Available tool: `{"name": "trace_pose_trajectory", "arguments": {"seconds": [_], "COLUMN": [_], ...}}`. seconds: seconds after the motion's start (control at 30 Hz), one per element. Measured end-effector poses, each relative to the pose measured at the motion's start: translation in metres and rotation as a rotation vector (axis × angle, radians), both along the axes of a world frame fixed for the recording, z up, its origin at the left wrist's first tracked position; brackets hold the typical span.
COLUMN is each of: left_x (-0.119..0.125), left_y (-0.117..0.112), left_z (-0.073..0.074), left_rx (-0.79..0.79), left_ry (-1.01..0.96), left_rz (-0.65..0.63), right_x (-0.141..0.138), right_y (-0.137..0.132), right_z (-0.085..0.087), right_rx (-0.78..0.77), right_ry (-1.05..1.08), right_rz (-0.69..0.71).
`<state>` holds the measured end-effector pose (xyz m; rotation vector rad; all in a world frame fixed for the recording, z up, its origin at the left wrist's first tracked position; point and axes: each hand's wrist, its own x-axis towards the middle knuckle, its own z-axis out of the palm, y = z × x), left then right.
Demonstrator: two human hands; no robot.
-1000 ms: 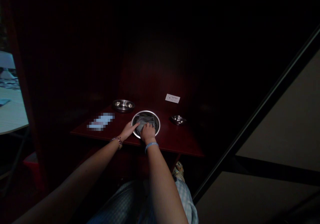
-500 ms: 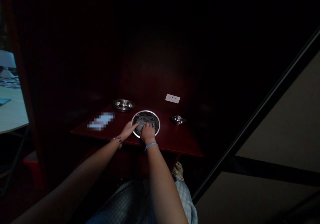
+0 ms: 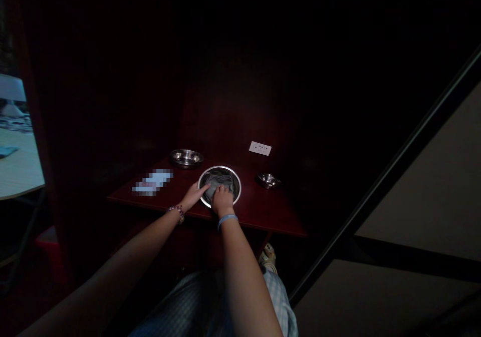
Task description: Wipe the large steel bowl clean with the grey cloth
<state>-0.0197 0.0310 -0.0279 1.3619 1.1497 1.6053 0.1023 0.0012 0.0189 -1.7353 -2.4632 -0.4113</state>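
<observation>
A steel bowl (image 3: 237, 197) with a shiny rim is tilted toward me near the front edge of the dark red tabletop. Inside it lies a crumpled grey cloth (image 3: 215, 183). My left hand (image 3: 194, 195) grips the bowl's left side, thumb over the rim and fingers hidden behind it. Within the bowl, my right hand (image 3: 223, 199) presses its curled fingers on the cloth against the inner surface. How much cloth is bunched under the fingers is hidden.
A wider steel bowl (image 3: 186, 158) stands at the back left, a small steel bowl (image 3: 268, 180) to the right. A pixelated pale item (image 3: 153, 182) lies on the left of the tabletop (image 3: 263, 214). A socket plate (image 3: 260, 148) is on the back wall.
</observation>
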Motion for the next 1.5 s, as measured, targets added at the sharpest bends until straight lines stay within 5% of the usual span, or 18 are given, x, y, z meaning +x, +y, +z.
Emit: {"name": "trace_pose_trajectory", "arguments": {"seconds": [1.5], "left_x": [0.0009], "left_y": [-0.0044], "left_z": [0.0044], "left_rx": [-0.017], "left_ry": [-0.060], "left_rz": [-0.031], "right_x": [-0.0006], "right_y": [0.0023], "right_z": [-0.0060], "right_rx": [-0.002], "right_ry": [0.019], "right_rz": [0.017]}}
